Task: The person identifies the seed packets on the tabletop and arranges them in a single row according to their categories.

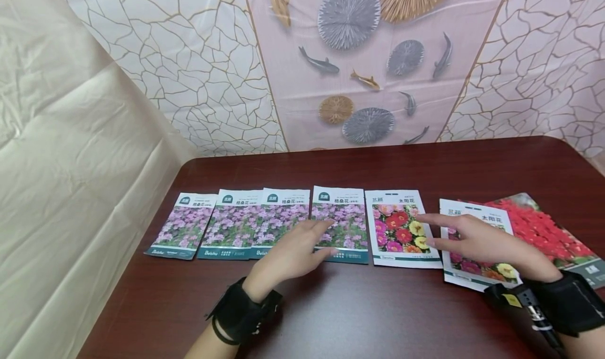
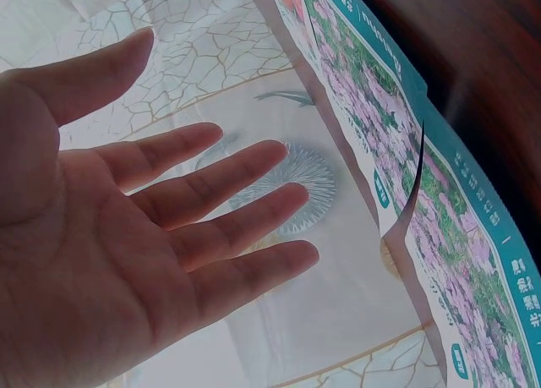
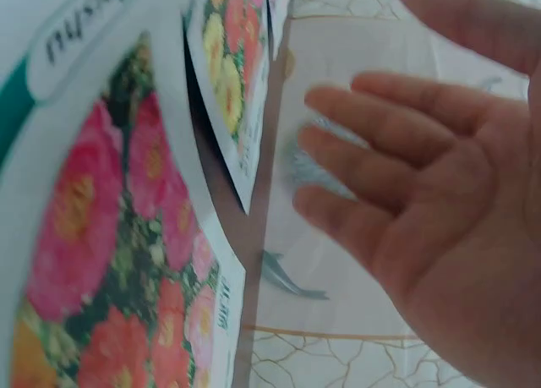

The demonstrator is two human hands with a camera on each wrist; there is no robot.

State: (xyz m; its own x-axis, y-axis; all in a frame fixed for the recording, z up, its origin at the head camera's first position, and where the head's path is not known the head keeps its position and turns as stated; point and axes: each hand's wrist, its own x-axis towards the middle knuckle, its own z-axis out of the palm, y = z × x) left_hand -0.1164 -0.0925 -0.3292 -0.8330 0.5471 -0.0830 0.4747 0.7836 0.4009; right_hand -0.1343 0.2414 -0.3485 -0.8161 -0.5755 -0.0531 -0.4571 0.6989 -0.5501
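- Head view: my left grip (image 1: 294,250), fingers apart, holds nothing over the purple-flower packets (image 1: 231,228).
- My right grip (image 1: 484,236), fingers also apart, is above the mixed-flower packets (image 1: 402,229).
- Across the table (image 1: 368,312), packets seem grouped by flower.

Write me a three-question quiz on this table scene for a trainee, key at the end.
1. Count: how many purple-flower packets lie on the table in the head view?
2. True or false: the left hand has no packet in its grasp.
3. Choose: which packet lies partly under the rightmost multicoloured-flower packet? a) a purple-flower packet; b) the red-flower packet; c) no packet.

Key:
1. Four, at the left end of the row.
2. True; its fingers are stretched out with nothing between them.
3. b.
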